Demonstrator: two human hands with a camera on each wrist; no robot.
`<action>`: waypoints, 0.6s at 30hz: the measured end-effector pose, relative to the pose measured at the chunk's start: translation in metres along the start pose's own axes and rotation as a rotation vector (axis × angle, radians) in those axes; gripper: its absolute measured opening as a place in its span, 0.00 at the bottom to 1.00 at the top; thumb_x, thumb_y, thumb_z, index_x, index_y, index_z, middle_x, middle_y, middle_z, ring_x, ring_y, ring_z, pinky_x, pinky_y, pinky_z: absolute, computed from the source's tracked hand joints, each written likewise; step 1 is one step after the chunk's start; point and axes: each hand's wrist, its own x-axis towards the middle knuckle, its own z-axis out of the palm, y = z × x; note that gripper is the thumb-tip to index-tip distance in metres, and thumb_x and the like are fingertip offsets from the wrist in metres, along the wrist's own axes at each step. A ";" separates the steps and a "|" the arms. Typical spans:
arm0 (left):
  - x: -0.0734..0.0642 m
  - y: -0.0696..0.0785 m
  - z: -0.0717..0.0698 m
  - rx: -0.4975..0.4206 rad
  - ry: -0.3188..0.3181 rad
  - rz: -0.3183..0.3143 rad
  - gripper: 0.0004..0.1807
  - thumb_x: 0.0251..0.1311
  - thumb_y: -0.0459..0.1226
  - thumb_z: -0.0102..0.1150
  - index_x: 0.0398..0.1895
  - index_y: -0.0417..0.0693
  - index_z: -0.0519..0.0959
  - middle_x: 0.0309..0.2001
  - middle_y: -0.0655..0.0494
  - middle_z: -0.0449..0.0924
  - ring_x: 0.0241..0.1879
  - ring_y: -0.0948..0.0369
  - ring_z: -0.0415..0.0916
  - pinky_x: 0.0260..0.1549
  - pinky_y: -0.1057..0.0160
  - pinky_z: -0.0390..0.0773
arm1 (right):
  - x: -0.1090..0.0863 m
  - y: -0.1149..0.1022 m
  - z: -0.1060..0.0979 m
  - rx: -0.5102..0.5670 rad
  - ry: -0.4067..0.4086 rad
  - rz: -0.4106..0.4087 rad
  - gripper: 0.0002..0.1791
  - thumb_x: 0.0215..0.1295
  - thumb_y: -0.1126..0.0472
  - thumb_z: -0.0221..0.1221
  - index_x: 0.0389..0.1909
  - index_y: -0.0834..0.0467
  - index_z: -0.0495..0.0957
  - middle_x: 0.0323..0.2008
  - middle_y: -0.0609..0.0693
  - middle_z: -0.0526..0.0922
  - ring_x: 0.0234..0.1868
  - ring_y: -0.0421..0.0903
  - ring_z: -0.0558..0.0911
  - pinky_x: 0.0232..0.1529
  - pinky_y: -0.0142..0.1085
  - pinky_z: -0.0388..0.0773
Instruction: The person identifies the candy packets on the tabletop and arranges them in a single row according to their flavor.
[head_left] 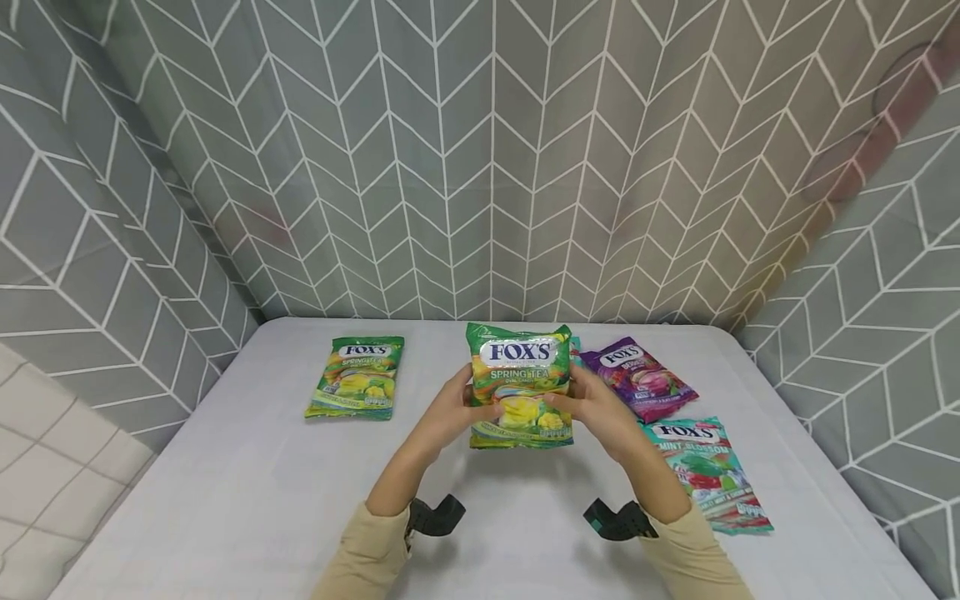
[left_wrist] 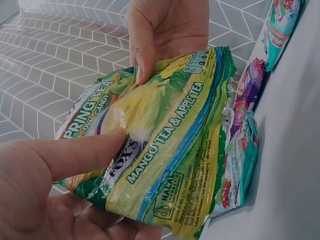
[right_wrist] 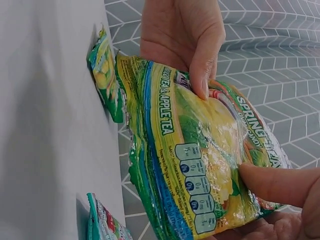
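Observation:
Both hands hold up a green and yellow Fox's Spring Tea candy bag (head_left: 520, 387) above the white table, its front turned toward me. The left hand (head_left: 452, 412) grips its left side, thumb pressed on the front and fingers behind. On the opposite side the right hand (head_left: 600, 408) does the same, thumb over the printed front. In the left wrist view, the left hand (left_wrist: 60, 175) pinches the bag (left_wrist: 165, 135) near one edge. The right wrist view has the right hand (right_wrist: 280, 200) pinching the bag's other side; the fingertips behind it are mostly hidden.
Another Spring Tea candy bag (head_left: 356, 379) lies at the left of the table (head_left: 247, 483). To the right lie a purple Fox's bag (head_left: 641, 379) and a teal Mint Blossom bag (head_left: 705, 475). Part of another teal bag (head_left: 575, 346) shows behind the held one. Patterned curtains (head_left: 480, 167) surround the table.

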 end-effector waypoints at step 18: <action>-0.003 0.001 0.003 -0.005 0.032 -0.011 0.36 0.57 0.35 0.66 0.69 0.49 0.63 0.47 0.49 0.81 0.44 0.55 0.79 0.53 0.45 0.70 | -0.001 0.001 0.002 -0.010 0.015 -0.036 0.27 0.70 0.64 0.55 0.68 0.63 0.61 0.53 0.60 0.78 0.49 0.50 0.80 0.50 0.41 0.76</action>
